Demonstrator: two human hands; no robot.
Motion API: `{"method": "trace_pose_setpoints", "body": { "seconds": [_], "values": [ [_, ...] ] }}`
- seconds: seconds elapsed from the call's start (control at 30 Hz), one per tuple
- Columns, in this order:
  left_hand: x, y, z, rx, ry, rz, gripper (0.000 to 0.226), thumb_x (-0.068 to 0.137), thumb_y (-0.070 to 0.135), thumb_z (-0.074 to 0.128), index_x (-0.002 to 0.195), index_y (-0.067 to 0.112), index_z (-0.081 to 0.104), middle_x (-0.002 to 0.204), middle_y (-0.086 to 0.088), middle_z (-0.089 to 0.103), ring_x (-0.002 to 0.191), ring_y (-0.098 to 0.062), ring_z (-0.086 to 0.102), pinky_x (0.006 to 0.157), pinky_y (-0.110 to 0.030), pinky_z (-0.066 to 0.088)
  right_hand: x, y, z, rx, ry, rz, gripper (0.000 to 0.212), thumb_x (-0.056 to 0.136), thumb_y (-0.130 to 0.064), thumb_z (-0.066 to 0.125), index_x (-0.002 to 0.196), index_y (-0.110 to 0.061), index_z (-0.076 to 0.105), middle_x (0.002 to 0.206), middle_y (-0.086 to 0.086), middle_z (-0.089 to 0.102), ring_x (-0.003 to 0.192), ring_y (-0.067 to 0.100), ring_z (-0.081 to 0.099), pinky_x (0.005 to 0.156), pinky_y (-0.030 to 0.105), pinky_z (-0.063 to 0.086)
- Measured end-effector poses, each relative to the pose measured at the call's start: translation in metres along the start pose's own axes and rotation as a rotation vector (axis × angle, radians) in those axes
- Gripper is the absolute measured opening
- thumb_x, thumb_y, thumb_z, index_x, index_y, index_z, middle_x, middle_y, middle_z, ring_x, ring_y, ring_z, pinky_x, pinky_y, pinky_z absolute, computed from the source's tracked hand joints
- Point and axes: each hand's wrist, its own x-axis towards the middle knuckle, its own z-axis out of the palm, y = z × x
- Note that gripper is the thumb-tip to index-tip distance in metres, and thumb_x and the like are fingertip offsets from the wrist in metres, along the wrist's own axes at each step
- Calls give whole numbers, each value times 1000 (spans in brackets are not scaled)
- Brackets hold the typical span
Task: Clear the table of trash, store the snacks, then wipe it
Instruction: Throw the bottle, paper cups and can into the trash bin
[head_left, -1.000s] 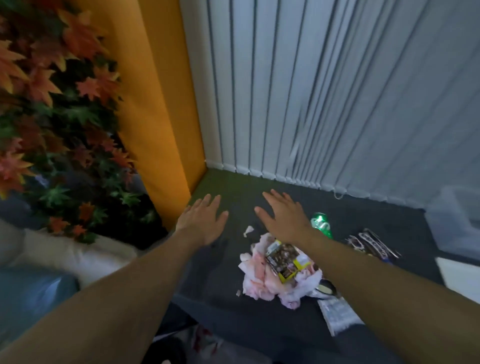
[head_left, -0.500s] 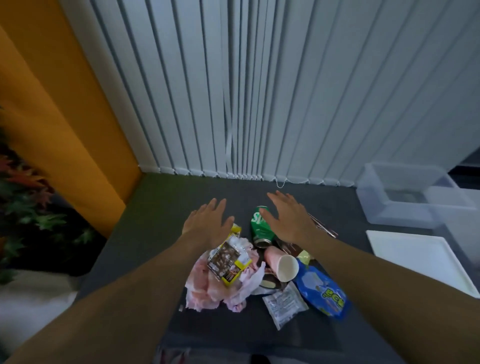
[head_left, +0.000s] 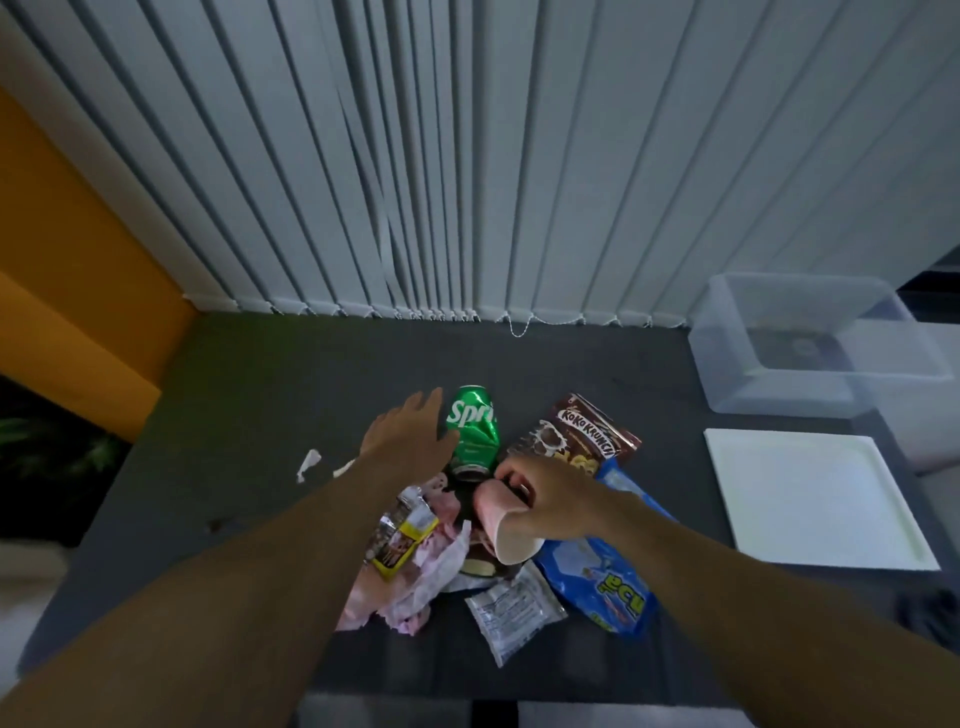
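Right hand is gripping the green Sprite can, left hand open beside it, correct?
Not quite: in the head view the right hand grips the paper cup, not the Sprite can. The left hand is open beside the can.

Dark grey table (head_left: 249, 415): green Sprite can (head_left: 475, 441) on its side, Koko Krunch pack (head_left: 582, 431), blue snack bag (head_left: 608, 587), silver sachet (head_left: 511, 608) and crumpled pink wrap (head_left: 415, 587) clustered mid-table. White scraps (head_left: 309, 464) left. Clear tub (head_left: 810, 353) and white lid (head_left: 810, 499) right.
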Motion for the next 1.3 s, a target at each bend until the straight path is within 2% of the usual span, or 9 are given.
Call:
{"method": "trace_pose_setpoints", "body": {
  "seconds": [0.1, 0.3, 0.47, 0.63, 0.73, 0.83, 1.03, 1.2, 1.3],
  "values": [
    [17, 7, 10, -10, -44, -13, 74, 99, 50, 41, 158, 17, 11, 162, -11, 24, 144, -34, 33, 114, -47, 33, 9, 14, 11, -6, -76, 17, 66, 72, -51, 73, 132, -35, 50, 122, -6, 62, 104, 14, 61, 91, 39, 54],
    [48, 21, 30, -151, -72, -64, 78, 96, 43, 53, 155, 12, 14, 147, -19, 44, 130, -38, 48, 105, -50, 43, 29, 32, 22, -3, -30, 31, 41, 90, -16, 58, 130, -23, 57, 121, 6, 65, 106, 23, 62, 87, 35, 52],
    [66, 30, 42, -247, -60, -170, 84, 91, 31, 67, 152, 7, 16, 148, -22, 38, 134, -40, 43, 109, -48, 40, 39, 40, 21, -9, -17, 16, 35, 93, -12, 59, 127, -19, 60, 121, 8, 66, 107, 25, 62, 91, 40, 53],
    [76, 28, 45, -368, -49, -301, 63, 85, 22, 74, 132, 6, 37, 133, -21, 55, 122, -40, 54, 99, -42, 47, 43, 44, 17, 13, 11, -16, 33, 93, -13, 61, 126, -15, 63, 120, 9, 67, 108, 26, 63, 88, 35, 52],
    [77, 28, 41, -349, -88, -321, 54, 85, 24, 74, 127, 4, 46, 128, -19, 58, 117, -36, 57, 95, -40, 50, 44, 45, 13, 45, 19, -22, 29, 91, -13, 63, 120, -15, 66, 115, 8, 69, 103, 24, 64, 80, 30, 49],
    [77, 27, 36, -346, -112, -316, 44, 88, 25, 71, 123, 4, 55, 126, -18, 60, 114, -34, 59, 93, -38, 52, 44, 44, 7, 58, 39, -17, 31, 89, -15, 65, 120, -19, 67, 114, 5, 70, 101, 22, 65, 82, 31, 52],
    [65, 20, 17, -400, 13, -264, 38, 93, 22, 65, 125, 5, 54, 126, -17, 61, 115, -34, 59, 89, -36, 51, 41, 37, -10, 51, 76, -28, 22, 91, -17, 60, 109, -23, 72, 104, 0, 71, 93, 17, 65, 79, 29, 53],
    [39, 9, -10, -422, 147, -200, 32, 94, 18, 61, 123, 10, 51, 121, -17, 63, 108, -35, 62, 91, -46, 55, 36, 18, -26, 36, 152, -75, 25, 94, -12, 57, 114, -18, 70, 106, 1, 69, 87, 13, 62, 66, 16, 44],
    [17, -1, -27, -438, 217, -198, 29, 94, 18, 60, 121, 11, 51, 119, -16, 64, 107, -35, 63, 90, -47, 55, 37, 0, -36, 33, 219, -114, 25, 95, -13, 56, 116, -17, 70, 107, 2, 71, 89, 14, 64, 74, 21, 50]
  ]
}}
